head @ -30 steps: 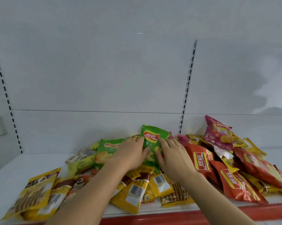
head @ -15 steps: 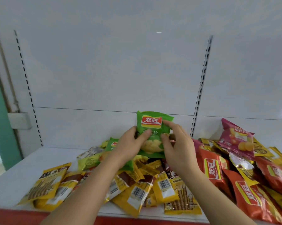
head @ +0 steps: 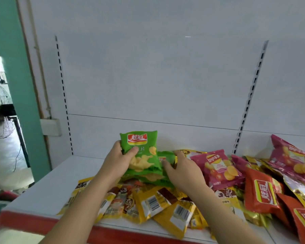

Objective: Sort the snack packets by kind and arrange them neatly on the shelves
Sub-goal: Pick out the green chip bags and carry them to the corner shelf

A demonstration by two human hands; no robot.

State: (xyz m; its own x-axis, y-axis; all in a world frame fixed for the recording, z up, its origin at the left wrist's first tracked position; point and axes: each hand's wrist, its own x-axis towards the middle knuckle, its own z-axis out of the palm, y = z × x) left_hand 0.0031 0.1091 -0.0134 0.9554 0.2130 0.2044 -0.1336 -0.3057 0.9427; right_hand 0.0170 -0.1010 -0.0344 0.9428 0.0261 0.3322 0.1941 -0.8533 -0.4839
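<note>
Snack packets [head: 158, 203] heaped along the red front edge [head: 42, 224] of the white shelf [head: 48, 187], yellow ones nearest, some overhanging the lip. Orange packets [head: 262, 196] piled at right front, pink ones [head: 218, 168] behind. Bare white surface open at left, out to the shelf's side edge. Mid-pile, left hand [head: 119, 162] curled round an upright green chip packet [head: 141, 152], thumb across its face. Right hand [head: 182, 170] just beside, fingers bent onto a second green packet [head: 165, 156] lying low; grip unclear. Beyond, white back panel [head: 148, 76], slotted uprights [head: 250, 95] either side.
</note>
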